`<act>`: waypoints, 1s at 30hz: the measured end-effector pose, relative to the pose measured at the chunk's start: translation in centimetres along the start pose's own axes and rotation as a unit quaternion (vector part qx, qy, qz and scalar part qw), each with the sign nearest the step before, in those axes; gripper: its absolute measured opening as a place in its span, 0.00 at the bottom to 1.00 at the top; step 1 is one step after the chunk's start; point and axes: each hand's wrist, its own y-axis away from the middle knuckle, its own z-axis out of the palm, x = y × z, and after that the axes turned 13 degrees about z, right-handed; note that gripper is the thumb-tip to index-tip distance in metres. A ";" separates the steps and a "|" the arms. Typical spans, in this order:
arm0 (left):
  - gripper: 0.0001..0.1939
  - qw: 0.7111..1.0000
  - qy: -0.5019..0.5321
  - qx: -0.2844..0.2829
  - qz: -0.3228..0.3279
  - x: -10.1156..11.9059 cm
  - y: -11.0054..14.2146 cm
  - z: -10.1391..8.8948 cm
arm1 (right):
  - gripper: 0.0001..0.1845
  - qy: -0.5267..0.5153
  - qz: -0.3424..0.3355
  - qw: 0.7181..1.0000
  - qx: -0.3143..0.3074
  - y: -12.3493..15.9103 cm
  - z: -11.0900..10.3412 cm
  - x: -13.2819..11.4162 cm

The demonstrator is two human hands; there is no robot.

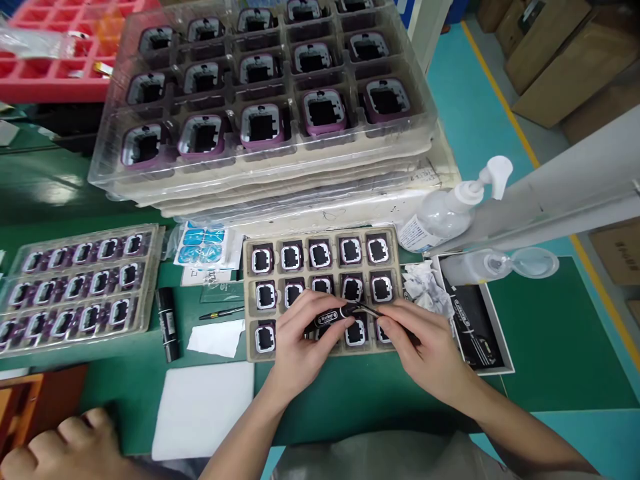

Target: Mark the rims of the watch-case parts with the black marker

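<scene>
Both hands are over the small cardboard tray point(249, 293) near the middle of the green worktop point(550, 347), toward its front edge, and it is close, fiddly work. The left hand point(300, 340) is curled around a black marker pen point(333, 317), fingers closed on the barrel, label facing up. The right hand point(425, 350) is pinched shut on what looks like a thin dark tool point(367, 308), perhaps tweezers, its tip meeting the marker's end just above the tray's middle row; exactly what the tip touches is too small to tell. Under the hands sit rows of square black parts with pale frames point(320, 255), one per pocket. To do this well, I'd judge, keep both wrists braced low by the tray so the two tips stay steady, and work above a single pocket so the neighbours are not nudged out of their seats. Another person's hand point(65, 443) rests at the front left corner of the worktop, well apart. At the left edge lies a clear tray of smaller purple-edged parts point(80, 290); behind the work a tall stack of clear blister trays point(260, 107) fills the back. A white sheet point(205, 407) lies front left, a second black pen point(167, 323) beside it, and a pump bottle point(450, 210) lies tipped toward the right, near crumpled tissue point(425, 287).
</scene>
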 end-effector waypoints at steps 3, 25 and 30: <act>0.14 1.000 -0.006 0.004 -0.001 0.1 -0.1 0.0 | 0.15 -0.001 -0.002 1.000 0.002 0.0 0.1 -0.1; 0.18 0.998 0.054 -0.031 -0.022 -0.2 0.1 -0.5 | 0.18 -0.008 -0.004 1.000 -0.020 -0.2 -0.6 -0.1; 0.17 0.997 0.063 -0.032 -0.041 -0.1 0.0 -0.6 | 0.18 -0.014 0.010 1.000 -0.026 -0.1 -0.6 -0.1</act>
